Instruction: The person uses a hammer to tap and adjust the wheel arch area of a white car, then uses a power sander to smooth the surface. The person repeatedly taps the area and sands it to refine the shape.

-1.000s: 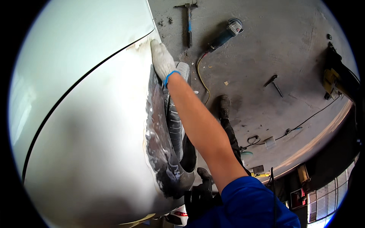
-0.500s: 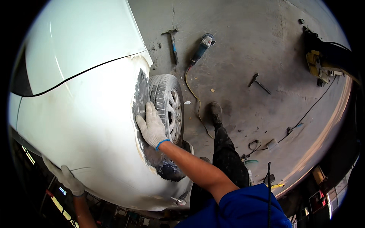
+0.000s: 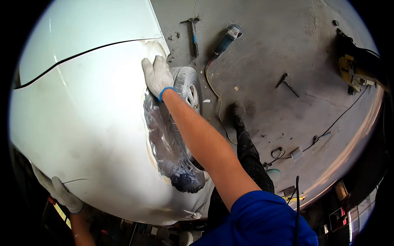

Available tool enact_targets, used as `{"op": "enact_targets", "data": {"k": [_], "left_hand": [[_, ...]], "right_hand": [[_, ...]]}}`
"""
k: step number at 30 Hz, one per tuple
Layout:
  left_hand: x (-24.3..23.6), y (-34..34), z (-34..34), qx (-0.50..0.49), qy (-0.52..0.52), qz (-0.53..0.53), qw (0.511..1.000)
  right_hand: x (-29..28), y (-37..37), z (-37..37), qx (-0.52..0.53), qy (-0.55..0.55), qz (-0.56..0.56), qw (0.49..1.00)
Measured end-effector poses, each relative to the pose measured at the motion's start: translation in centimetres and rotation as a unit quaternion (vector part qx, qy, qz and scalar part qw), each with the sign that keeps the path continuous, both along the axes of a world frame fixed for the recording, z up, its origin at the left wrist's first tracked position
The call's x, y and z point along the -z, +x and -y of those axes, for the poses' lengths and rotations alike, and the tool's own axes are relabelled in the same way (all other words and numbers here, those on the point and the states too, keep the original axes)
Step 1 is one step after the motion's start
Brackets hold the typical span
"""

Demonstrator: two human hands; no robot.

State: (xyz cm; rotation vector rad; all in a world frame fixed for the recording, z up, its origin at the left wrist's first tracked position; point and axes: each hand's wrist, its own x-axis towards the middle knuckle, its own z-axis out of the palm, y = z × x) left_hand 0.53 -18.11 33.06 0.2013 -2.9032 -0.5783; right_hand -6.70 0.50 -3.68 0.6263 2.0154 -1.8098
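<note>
My right hand [image 3: 158, 76], in a white knit glove with a blue cuff, lies on the white car fender [image 3: 94, 119] at the upper end of the wheel arch. Its fingers are spread and hold nothing. Below it, a stripped grey patch [image 3: 160, 143] with ragged paint edges runs down the arch, dark at its lower end. My forearm crosses in front of the wheel [image 3: 192, 94] and hides part of it. At the lower left, my gloved left hand [image 3: 57, 188] rests open along the car's edge, fingers stretched out.
On the grey concrete floor [image 3: 262, 49] lie a blue-handled hammer [image 3: 194, 37], an angle grinder [image 3: 227, 41] with its cord, and a second hammer [image 3: 288, 85]. A yellow-and-black machine [image 3: 349, 69] stands at the far right. A black cable [image 3: 340, 117] trails near my leg.
My right hand has slid up along the wheel arch, from the grey patch to its upper end. The left hand stays on the car's edge. The view has shifted slightly.
</note>
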Motion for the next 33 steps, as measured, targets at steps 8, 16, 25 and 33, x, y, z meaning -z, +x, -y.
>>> {"op": "enact_targets", "data": {"k": [8,16,25,33], "left_hand": [[-2.8,1.1,3.9,0.136,-0.155,0.054,0.977],[-2.8,2.5,4.1,0.026,-0.105,0.048,0.993],[-2.4,2.4,5.1,0.0,-0.079,0.048,0.996],[-0.8,1.9,3.9,-0.03,-0.061,0.046,0.997]], "right_hand": [[15.5,-8.0,1.8,-0.02,-0.062,0.08,0.995],[9.3,-4.4,-0.1,0.004,-0.098,0.07,0.993],[0.3,3.0,-1.4,0.004,-0.092,-0.011,0.996],[7.2,-2.9,0.1,0.019,-0.045,0.029,0.998]]}}
